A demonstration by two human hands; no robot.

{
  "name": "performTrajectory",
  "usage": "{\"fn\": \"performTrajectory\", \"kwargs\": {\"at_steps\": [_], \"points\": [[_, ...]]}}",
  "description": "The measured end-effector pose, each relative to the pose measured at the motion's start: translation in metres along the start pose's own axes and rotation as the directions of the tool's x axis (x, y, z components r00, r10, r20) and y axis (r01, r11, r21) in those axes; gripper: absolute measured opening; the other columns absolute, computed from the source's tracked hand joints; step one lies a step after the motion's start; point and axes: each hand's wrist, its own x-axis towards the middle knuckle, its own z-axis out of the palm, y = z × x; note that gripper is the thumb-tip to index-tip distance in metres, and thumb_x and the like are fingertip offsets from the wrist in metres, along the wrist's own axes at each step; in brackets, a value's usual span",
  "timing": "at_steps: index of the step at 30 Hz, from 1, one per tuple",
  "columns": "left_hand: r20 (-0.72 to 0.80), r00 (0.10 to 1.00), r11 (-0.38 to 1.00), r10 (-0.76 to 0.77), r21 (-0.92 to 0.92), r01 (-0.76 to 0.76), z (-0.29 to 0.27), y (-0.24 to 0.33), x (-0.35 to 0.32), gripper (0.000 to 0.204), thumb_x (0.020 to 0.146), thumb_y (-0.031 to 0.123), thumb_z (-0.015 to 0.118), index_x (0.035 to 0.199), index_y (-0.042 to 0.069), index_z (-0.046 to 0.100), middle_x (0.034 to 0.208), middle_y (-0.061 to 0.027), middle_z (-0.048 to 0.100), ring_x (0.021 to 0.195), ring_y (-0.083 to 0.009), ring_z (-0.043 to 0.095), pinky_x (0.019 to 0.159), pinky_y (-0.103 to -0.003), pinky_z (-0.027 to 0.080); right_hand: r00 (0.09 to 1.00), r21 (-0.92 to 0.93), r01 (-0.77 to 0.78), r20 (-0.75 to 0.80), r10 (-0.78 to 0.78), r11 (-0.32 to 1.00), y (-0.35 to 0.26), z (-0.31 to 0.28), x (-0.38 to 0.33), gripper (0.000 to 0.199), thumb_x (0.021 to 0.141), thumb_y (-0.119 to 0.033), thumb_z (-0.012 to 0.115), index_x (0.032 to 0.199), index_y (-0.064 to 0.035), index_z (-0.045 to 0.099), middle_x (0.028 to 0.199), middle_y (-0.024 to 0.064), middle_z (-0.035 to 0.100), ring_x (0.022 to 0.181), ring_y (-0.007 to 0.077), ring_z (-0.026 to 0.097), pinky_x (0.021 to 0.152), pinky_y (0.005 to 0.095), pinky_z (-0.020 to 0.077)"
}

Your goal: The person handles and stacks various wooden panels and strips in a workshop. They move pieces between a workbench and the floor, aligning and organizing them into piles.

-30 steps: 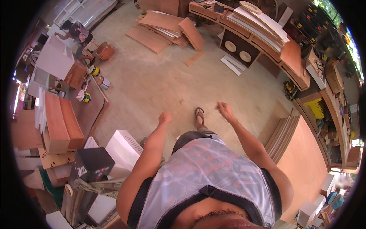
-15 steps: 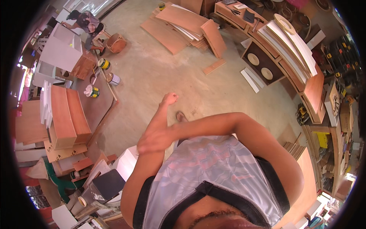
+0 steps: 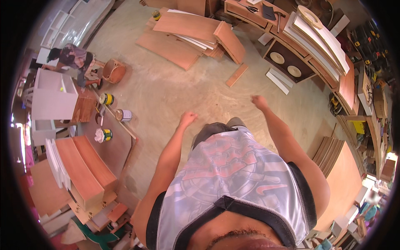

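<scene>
My left hand (image 3: pixel 188 118) hangs in front of me over the concrete floor (image 3: pixel 216 93), its fingers curled in with nothing visible in them. On the other side of my body, my right hand (image 3: pixel 259 102) is held out a little farther ahead. Its fingers are loosely curled too, and I see no object there. Neither hand touches anything. Nearest ahead of the right hand lies a short wooden strip (image 3: pixel 237 75), with two white boards (image 3: pixel 278 81) beyond it to the right.
Stacked wooden panels (image 3: pixel 187 29) lie ahead. A workbench (image 3: pixel 291 48) with a hammer (image 3: pixel 278 21) curves along the right. Cans (image 3: pixel 123 115), a brown sheet (image 3: pixel 108 143) and drawer-like boxes (image 3: pixel 85 166) stand left. A person (image 3: pixel 77 60) works far left by a basket (image 3: pixel 113 71). Brown boards (image 3: pixel 333 166) lean at right.
My right hand has left my left forearm and swung out to the right. My view has turned, shifting the left-hand items downward. The left hand stays low in front.
</scene>
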Motion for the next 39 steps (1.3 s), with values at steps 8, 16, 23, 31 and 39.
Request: {"fn": "performTrajectory", "kwargs": {"at_steps": [8,16,23,31,39], "points": [[0.013,0.870,0.852,-0.494,0.210,0.480,-0.012,-0.216,-0.046,0.048,0.088,0.051,0.055,0.081,0.009,0.076,0.081,-0.0120,0.074,0.077,-0.0298,0.070,0.073,-0.042,0.054,0.718,0.011,-0.695,0.070,0.692,0.719,0.100,-0.008,-0.073,0.043,0.085,-0.038,0.073,0.108,-0.0011,0.069,0.102,0.0138,0.072,0.093,0.0309,0.069,0.079,0.0448,0.0557],[-0.011,0.989,0.955,-0.147,0.260,0.145,-0.058,-0.096,0.056,0.024,0.091,0.026,0.064,0.076,0.007,0.068,0.060,-0.0057,0.062,0.052,-0.0158,0.057,0.047,-0.033,0.045,0.881,-0.171,-0.457,0.047,0.470,0.873,0.089,-0.012,0.129,0.042,0.088,-0.043,0.067,0.096,-0.0023,0.069,0.084,0.0128,0.069,0.076,0.0255,0.066,0.069,0.0434,0.0554],[-0.038,0.932,0.889,-0.361,-0.316,0.331,-0.186,0.026,0.223,0.025,0.092,0.029,0.065,0.084,0.005,0.069,0.070,-0.0037,0.069,0.058,-0.0107,0.061,0.054,-0.028,0.047,0.996,0.341,0.023,-0.086,0.006,0.940,-0.172,-0.085,0.351,0.042,0.092,-0.040,0.064,0.100,0.0001,0.069,0.083,0.0123,0.070,0.077,0.0184,0.065,0.073,0.0346,0.0513],[0.109,0.985,0.991,-0.131,0.024,0.129,-0.247,0.154,0.473,0.031,0.093,0.032,0.065,0.083,0.003,0.065,0.070,-0.0064,0.068,0.061,-0.0140,0.063,0.057,-0.031,0.049,0.968,0.178,-0.127,-0.191,0.160,0.976,-0.200,-0.021,0.486,0.047,0.090,-0.047,0.064,0.102,-0.0019,0.069,0.094,0.0161,0.072,0.090,0.0311,0.070,0.080,0.0416,0.0526],[0.134,0.976,0.984,0.169,0.031,-0.175,-0.164,0.216,0.730,0.052,0.097,0.049,0.053,0.109,0.000,0.063,0.101,-0.0166,0.070,0.099,-0.0317,0.066,0.087,-0.039,0.050,0.875,0.271,-0.410,-0.152,0.459,0.871,-0.225,0.083,0.585,0.071,0.088,-0.061,0.061,0.124,-0.0006,0.058,0.113,0.0205,0.066,0.105,0.0347,0.065,0.092,0.0427,0.0504]]}}
